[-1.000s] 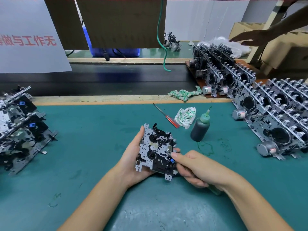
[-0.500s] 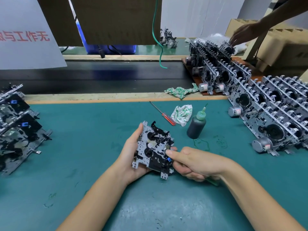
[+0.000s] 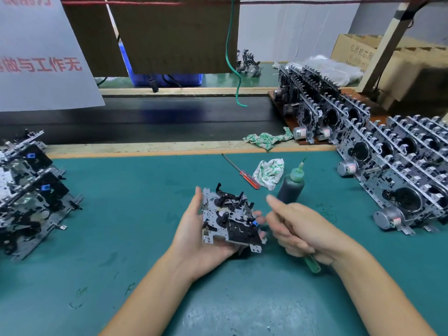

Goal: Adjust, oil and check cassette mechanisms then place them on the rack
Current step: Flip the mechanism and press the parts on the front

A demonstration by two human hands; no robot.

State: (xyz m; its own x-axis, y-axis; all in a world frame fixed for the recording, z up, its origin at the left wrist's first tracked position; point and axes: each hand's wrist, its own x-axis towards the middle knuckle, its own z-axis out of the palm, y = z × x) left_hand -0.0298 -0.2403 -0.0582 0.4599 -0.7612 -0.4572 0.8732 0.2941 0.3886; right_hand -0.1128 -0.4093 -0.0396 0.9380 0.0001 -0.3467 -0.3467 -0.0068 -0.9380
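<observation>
A: Where is the cassette mechanism (image 3: 229, 220) just now?

B: It lies in the person's left hand (image 3: 194, 235), raised a little above the green tabletop (image 3: 121, 238). The palm cradles it from beneath and the fingers wrap its edges, so that grip is holding the mechanism.

A: And the right hand (image 3: 301, 232)?

B: Just beside the mechanism's right edge. Its fingers curl around a green-handled tool (image 3: 312, 264), whose handle pokes out below the palm; the forefinger looks extended, though blurred.

A: How will the piece handle?

B: Probably light and stiff: a stamped metal plate carrying small black plastic levers and wheels. Those parts look fragile, so the safest hold seems to be the bare plate edges and corners, never the levers. Any oil on it could make it slippery.

A: What lies nearby?

B: An oil bottle (image 3: 292, 186) stands near the right hand, beside a rag (image 3: 269, 173) and a red screwdriver (image 3: 242, 173). Filled racks (image 3: 397, 170) sit on the right.
</observation>
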